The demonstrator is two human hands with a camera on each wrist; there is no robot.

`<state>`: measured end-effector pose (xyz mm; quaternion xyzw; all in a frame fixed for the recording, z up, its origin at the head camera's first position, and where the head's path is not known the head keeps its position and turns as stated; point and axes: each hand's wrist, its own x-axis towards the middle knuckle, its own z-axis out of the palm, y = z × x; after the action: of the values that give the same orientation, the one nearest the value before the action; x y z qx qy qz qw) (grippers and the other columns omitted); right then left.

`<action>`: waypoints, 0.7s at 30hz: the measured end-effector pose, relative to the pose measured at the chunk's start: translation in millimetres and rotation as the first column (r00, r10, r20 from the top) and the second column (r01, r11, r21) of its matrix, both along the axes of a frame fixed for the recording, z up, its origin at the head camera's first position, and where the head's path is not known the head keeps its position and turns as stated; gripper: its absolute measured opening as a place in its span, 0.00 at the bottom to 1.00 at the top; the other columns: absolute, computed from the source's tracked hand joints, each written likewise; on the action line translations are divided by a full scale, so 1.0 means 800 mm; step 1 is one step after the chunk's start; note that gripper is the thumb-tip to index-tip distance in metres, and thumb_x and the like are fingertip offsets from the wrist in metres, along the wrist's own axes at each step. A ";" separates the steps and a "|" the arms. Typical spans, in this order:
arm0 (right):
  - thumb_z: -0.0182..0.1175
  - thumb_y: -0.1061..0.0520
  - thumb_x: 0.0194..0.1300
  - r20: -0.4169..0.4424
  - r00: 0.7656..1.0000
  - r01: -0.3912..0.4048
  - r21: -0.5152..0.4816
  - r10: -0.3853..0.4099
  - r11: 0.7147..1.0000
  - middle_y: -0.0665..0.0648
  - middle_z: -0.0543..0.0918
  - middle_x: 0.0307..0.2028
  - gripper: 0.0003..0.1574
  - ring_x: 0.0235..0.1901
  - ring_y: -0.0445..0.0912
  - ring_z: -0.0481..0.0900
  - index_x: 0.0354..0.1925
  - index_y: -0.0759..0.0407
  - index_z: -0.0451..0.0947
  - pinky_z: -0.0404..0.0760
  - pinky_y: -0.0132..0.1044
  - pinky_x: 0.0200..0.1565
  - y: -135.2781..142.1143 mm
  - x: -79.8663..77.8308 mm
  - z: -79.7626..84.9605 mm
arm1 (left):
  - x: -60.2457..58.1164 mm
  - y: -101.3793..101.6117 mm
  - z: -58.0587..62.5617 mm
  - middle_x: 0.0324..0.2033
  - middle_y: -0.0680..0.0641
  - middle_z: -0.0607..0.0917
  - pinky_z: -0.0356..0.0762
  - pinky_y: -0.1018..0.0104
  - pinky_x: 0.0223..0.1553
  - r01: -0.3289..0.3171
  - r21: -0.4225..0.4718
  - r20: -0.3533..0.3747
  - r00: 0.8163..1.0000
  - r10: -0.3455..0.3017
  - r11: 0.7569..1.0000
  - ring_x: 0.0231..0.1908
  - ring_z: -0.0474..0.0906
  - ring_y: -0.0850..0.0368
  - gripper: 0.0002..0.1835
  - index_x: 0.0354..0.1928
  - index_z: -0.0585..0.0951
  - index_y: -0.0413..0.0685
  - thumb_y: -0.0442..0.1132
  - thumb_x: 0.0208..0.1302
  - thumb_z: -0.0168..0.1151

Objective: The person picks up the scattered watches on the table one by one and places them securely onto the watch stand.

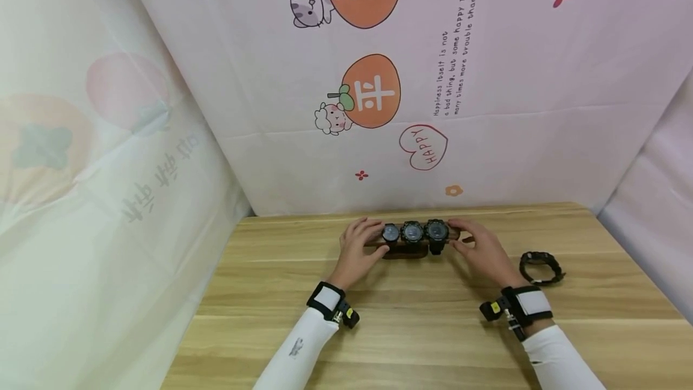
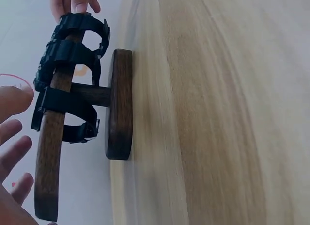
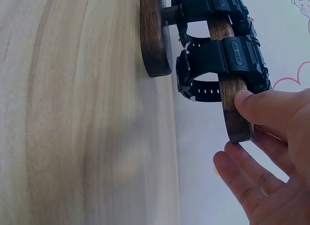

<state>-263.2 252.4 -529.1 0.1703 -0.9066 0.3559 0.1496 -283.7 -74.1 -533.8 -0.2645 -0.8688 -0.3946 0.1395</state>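
A dark wooden watch stand with a T-shaped bar and base stands near the table's back edge. Three black watches are strapped round its bar, dials up. My right hand holds the bar's right end, thumb pressed on the wood beside the outermost watch and fingers behind and below. At the other end my left hand reaches round the bar, fingers spread and relaxed. In the left wrist view its fingertips hang just off the bar, and one digit lies close to the nearest watch's dial.
A fourth black watch lies on the wooden table, right of my right hand. A white printed cloth hangs behind the table's back edge, and more cloth hangs on both sides.
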 end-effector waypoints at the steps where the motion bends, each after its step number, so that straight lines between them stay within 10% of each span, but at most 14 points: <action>1: 0.68 0.68 0.71 0.000 1.000 -0.002 0.001 0.002 1.000 0.68 0.82 0.62 0.34 0.57 0.61 0.83 0.72 0.62 0.75 0.88 0.60 0.53 0.000 0.000 0.001 | 0.002 -0.002 0.001 0.72 0.47 0.79 0.53 0.29 0.77 0.001 0.009 -0.006 1.000 -0.001 1.000 0.78 0.61 0.39 0.27 0.69 0.81 0.49 0.44 0.70 0.73; 14: 0.67 0.66 0.73 -0.085 0.996 -0.014 0.032 0.017 0.999 0.71 0.76 0.70 0.28 0.65 0.66 0.77 0.69 0.67 0.77 0.87 0.62 0.52 0.013 0.014 0.005 | 0.031 -0.023 0.002 0.69 0.39 0.79 0.62 0.33 0.75 0.048 0.091 -0.097 0.995 -0.039 0.995 0.74 0.65 0.35 0.25 0.66 0.82 0.41 0.35 0.68 0.74; 21: 0.70 0.65 0.70 -0.149 0.989 0.017 0.059 -0.008 0.998 0.71 0.79 0.67 0.28 0.61 0.66 0.80 0.66 0.66 0.79 0.88 0.62 0.50 0.021 0.025 0.013 | 0.052 -0.034 0.006 0.69 0.41 0.79 0.65 0.34 0.77 0.031 0.136 0.015 0.999 -0.034 0.990 0.75 0.65 0.37 0.24 0.67 0.81 0.43 0.36 0.72 0.71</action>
<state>-243.1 269.5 -519.1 0.1953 -0.9043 0.3137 0.2139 -242.3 -101.4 -529.2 -0.2651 -0.8368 -0.4573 0.1431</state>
